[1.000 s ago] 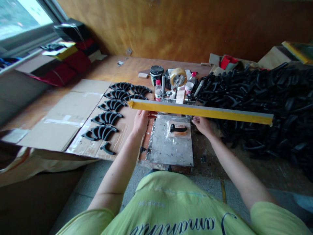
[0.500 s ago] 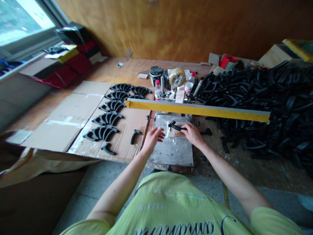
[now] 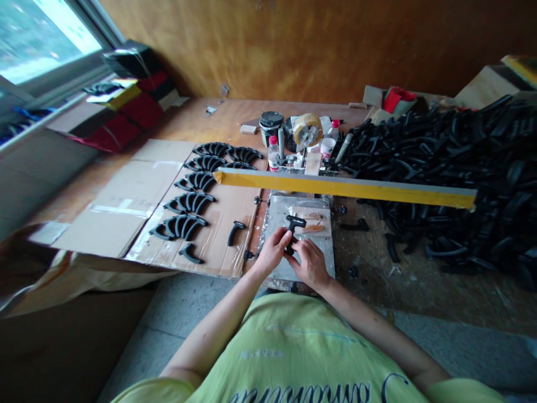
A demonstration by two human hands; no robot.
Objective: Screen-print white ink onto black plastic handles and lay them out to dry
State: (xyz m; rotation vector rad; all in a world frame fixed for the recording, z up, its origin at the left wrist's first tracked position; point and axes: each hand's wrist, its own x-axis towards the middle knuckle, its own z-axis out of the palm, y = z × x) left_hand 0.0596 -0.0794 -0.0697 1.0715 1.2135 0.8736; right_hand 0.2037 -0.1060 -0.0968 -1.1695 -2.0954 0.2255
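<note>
A black curved handle (image 3: pixel 296 222) with a T-shaped head is held up over the metal plate (image 3: pixel 279 212), head end away from me. My left hand (image 3: pixel 272 249) is closed on its shaft. My right hand (image 3: pixel 311 262) is closed at the lower part of the same handle, where fingers hide much of the shaft. Beyond the hands, a pad (image 3: pixel 325 215) with a tan piece lies on the plate. To the left, a single black handle (image 3: pixel 235 232) lies on the cardboard (image 3: pixel 222 207), beside rows of similar handles (image 3: pixel 184 226).
A yellow-sided bar (image 3: pixel 344 187) spans the work area beyond the plate. On the right is a large heap of black handles (image 3: pixel 440 168). Behind the bar stand a tape roll (image 3: pixel 307 130), a dark tub (image 3: pixel 271 126), a red-capped bottle (image 3: pixel 273 151) and a paper cup (image 3: pixel 328 148).
My right hand has brought the handle left and closer to me, turning its head away from me. My left hand, empty before, has closed on it.
</note>
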